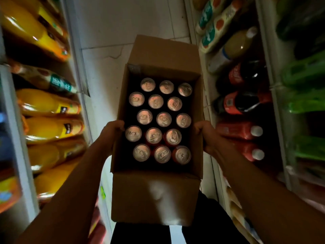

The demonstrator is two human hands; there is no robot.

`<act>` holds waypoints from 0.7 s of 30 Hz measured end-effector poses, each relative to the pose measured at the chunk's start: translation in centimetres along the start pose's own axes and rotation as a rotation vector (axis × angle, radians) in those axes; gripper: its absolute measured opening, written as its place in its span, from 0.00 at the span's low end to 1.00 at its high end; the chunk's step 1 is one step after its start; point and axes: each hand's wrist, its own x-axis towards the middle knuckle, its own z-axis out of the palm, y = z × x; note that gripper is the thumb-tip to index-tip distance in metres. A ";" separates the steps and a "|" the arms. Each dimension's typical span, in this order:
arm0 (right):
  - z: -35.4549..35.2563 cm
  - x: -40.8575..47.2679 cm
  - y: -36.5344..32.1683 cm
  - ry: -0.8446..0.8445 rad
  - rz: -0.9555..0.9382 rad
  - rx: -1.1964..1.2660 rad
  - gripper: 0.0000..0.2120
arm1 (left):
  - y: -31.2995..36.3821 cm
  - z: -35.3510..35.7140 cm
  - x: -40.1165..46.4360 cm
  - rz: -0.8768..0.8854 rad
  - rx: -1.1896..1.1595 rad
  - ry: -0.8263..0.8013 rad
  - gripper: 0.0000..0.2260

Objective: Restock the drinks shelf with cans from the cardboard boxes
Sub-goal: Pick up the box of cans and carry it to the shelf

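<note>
Between the two sets of curled fingers, an open brown corrugated cardboard box [154, 196] is being held over a pale tiled floor [123, 23], its flaps folded outward. Fifteen upright drink cans with silver pull-tab lids [163, 119] are standing inside it in five rows of three, with spare room showing around them. The left hand [112, 132] is gripping the left wall of the box, fingers hooked over its top edge; the right hand [204, 134] is gripping the opposite wall in the same way, thumb over the rim. Both grips are sitting about midway along the long sides.

Judged from its load, the box is likely handling as heavy, and its thin walls are probably flexing inward under a rim-only hold; supporting the underside would be safer. Cans standing loose may be sliding and tipping if the box is tilted. Single cans are rigid but smooth, best taken round the body.

Beyond the left fingers, orange juice bottles [49, 104] are lining one shelf; beyond the right fingers, dark cola bottles with red labels [241, 103] and green bottles [304, 76] are filling another.
</note>
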 end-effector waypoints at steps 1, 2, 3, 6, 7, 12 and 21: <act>-0.4 -0.6 1.1 -0.025 -0.008 -0.006 0.25 | -1.5 0.3 -0.8 0.027 -0.006 -0.029 0.23; -1.2 -1.1 2.9 -0.034 -0.004 -0.015 0.26 | -3.4 0.9 -2.2 0.039 -0.004 -0.035 0.19; -1.6 -1.8 4.2 -0.045 -0.013 -0.009 0.27 | -5.0 1.0 -3.0 0.048 0.008 -0.043 0.19; -2.3 -4.3 8.1 -0.045 -0.021 0.002 0.19 | -9.0 1.3 -5.8 0.045 0.010 -0.042 0.21; -2.6 -5.5 9.5 -0.032 -0.025 0.013 0.15 | -10.4 1.3 -6.6 0.065 0.029 -0.029 0.19; -3.6 -8.4 17.6 0.027 0.012 0.052 0.08 | -16.3 1.5 -9.8 0.140 0.172 0.063 0.06; -4.7 -9.9 31.1 0.069 0.034 0.055 0.32 | -26.7 0.0 -14.0 0.074 0.145 0.022 0.13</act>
